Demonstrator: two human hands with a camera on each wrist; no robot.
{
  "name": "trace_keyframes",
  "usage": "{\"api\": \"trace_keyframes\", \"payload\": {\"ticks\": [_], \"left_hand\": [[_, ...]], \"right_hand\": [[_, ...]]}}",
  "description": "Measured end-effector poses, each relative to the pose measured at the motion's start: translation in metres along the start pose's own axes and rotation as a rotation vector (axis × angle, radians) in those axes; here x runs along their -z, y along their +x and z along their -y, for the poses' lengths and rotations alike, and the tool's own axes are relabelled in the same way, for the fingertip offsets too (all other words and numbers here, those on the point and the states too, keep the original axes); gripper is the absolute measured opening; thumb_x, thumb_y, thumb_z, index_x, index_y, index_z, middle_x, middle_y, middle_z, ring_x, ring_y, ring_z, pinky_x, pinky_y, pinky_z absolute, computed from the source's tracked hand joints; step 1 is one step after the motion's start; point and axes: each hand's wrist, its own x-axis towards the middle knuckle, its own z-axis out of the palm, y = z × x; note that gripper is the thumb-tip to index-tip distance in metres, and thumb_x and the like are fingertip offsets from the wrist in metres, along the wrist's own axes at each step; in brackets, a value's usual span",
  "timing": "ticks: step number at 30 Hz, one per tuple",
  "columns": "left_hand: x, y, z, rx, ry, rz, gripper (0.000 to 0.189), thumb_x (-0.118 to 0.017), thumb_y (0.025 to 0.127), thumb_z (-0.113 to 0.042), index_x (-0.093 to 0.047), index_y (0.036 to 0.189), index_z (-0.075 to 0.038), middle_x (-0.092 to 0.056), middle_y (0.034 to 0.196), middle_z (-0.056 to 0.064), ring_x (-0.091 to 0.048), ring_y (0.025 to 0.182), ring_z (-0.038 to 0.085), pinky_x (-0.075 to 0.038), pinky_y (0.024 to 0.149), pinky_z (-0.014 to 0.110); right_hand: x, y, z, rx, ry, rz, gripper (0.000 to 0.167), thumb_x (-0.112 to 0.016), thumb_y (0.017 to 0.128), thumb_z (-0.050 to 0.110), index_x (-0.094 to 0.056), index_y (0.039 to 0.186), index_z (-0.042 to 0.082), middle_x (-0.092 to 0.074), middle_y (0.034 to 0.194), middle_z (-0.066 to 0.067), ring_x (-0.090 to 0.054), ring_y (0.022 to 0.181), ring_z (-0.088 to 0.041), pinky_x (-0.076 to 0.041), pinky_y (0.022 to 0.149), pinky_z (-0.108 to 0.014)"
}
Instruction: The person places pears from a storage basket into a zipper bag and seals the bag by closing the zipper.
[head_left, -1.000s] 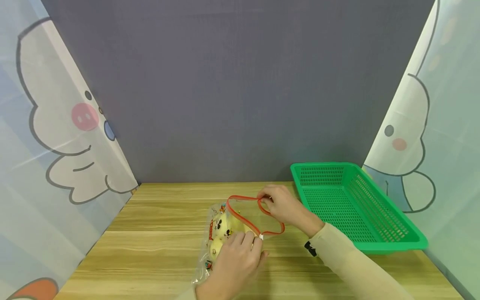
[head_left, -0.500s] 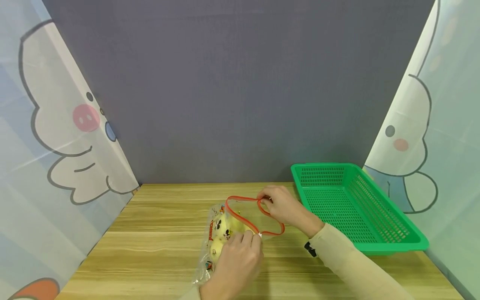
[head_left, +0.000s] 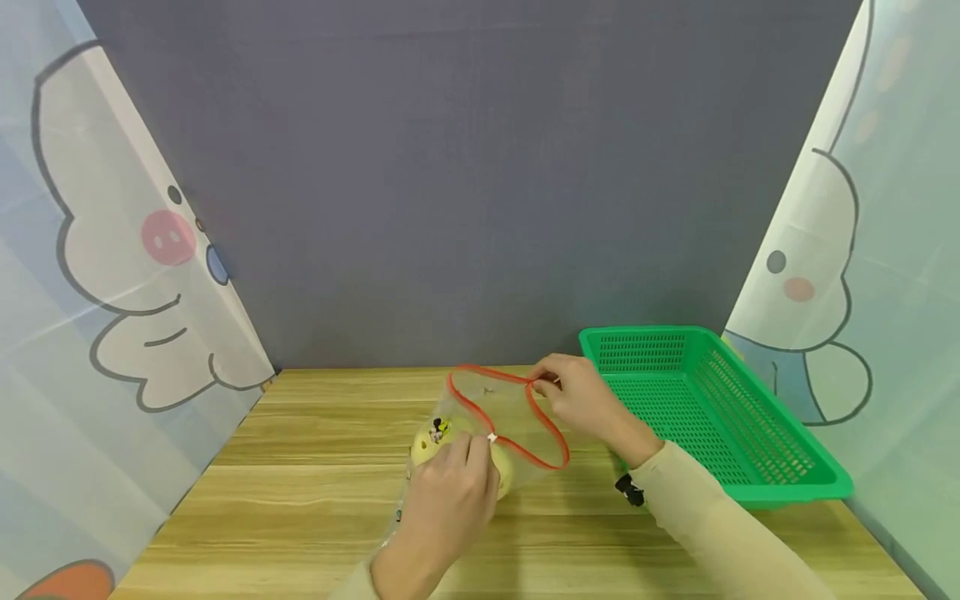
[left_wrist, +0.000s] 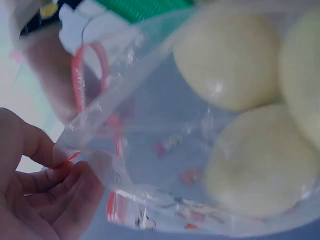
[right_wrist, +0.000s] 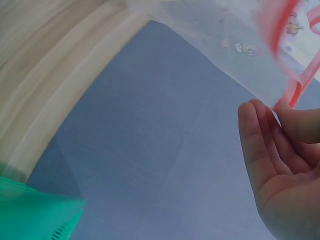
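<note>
A clear zip bag with red edging round its gaping mouth and small cartoon prints is held up between both hands. My left hand pinches the near side of the mouth by the white zip slider. At the far right corner of the mouth, my right hand pinches the red edging between thumb and fingers. Low in the bag lie several smooth, pale yellow round things, large in the left wrist view, where one such ball rests against others. The left hand partly hides them in the head view.
A green slotted basket stands at the table's right side, close to the right forearm. The wood-grained table stretches to the left. A dark grey cloth hangs behind, with cartoon-printed curtains on both sides.
Both hands have lifted the bag off its flat lie, the left hand shifting up and left. The bag's mouth has widened, and the yellow round things have moved within it.
</note>
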Motion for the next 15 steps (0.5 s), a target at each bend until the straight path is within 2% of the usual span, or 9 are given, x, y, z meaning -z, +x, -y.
{"api": "trace_keyframes", "payload": {"ticks": [4, 7, 11, 15], "left_hand": [[0.009, 0.011, 0.018, 0.068, -0.058, -0.093, 0.031, -0.037, 0.102, -0.011, -0.055, 0.079, -0.003, -0.047, 0.068, 0.003, -0.038, 0.044, 0.009, -0.029, 0.034, 0.018], [0.012, 0.015, 0.034, 0.108, -0.118, -0.161, 0.02, -0.046, 0.1, -0.006, -0.06, 0.086, 0.001, -0.055, 0.073, 0.008, -0.046, 0.045, 0.013, -0.036, 0.035, 0.022], [0.015, 0.014, 0.054, 0.183, -0.208, -0.186, 0.004, -0.059, 0.093, 0.006, -0.061, 0.09, 0.003, -0.056, 0.076, 0.01, -0.047, 0.048, 0.012, -0.037, 0.038, 0.02], [0.016, 0.014, 0.07, 0.276, -0.291, -0.192, 0.012, -0.065, 0.088, 0.013, -0.061, 0.092, 0.003, -0.057, 0.078, 0.009, -0.053, 0.059, 0.014, -0.045, 0.046, 0.025]], "right_hand": [[0.01, -0.001, 0.003, -0.036, 0.046, -0.031, 0.012, -0.062, 0.1, 0.003, -0.072, 0.107, 0.004, -0.069, 0.097, -0.005, -0.067, 0.084, -0.021, -0.055, 0.069, -0.034], [0.013, -0.001, 0.004, -0.038, 0.058, -0.07, 0.012, -0.062, 0.101, 0.004, -0.072, 0.107, 0.005, -0.069, 0.096, -0.004, -0.067, 0.083, -0.018, -0.055, 0.07, -0.035], [0.018, -0.002, 0.005, -0.037, 0.07, -0.149, 0.012, -0.061, 0.101, 0.002, -0.071, 0.106, 0.006, -0.071, 0.094, -0.004, -0.066, 0.081, -0.016, -0.054, 0.069, -0.036], [0.024, -0.004, 0.008, -0.071, 0.085, -0.23, 0.01, -0.062, 0.1, 0.003, -0.071, 0.104, 0.005, -0.072, 0.094, -0.009, -0.066, 0.081, -0.026, -0.052, 0.068, -0.037]]}}
